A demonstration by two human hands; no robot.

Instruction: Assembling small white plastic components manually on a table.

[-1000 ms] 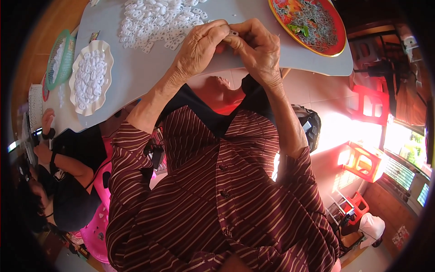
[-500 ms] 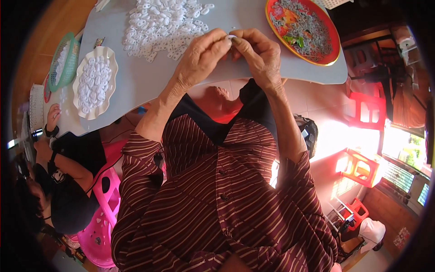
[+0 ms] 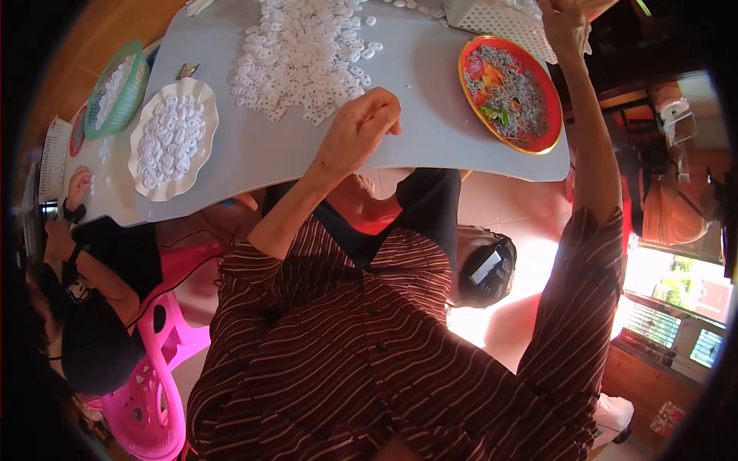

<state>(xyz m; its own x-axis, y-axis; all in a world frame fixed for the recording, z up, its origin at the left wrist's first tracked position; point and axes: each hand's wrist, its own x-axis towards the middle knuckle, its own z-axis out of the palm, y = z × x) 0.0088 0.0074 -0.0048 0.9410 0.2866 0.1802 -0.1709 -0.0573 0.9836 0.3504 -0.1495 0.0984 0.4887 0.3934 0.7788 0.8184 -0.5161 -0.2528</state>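
Observation:
My left hand (image 3: 358,132) hovers at the near side of the grey table, fingers curled in; whatever they hold is hidden. Just beyond it spreads a big heap of small white oval plastic pieces (image 3: 296,65) with holes. My right hand (image 3: 567,31) reaches far to the upper right, over the rim of a white perforated basket (image 3: 500,27) lined with clear plastic; its fingers are partly cut off by the picture's edge. Below that basket, a red plate (image 3: 555,107) with a gold rim holds many small grey metal parts and some green bits.
A cream scalloped dish (image 3: 209,115) of white pieces and a green basket (image 3: 132,96) stand at left on the table (image 3: 238,157). A person's hand (image 3: 79,184) rests by the left edge. A pink chair (image 3: 173,392) and a black bag (image 3: 492,269) are below.
My hands have come apart; the small white thing between them no longer shows. My right hand has swung up and right to the white basket; the left has dropped slightly and curled.

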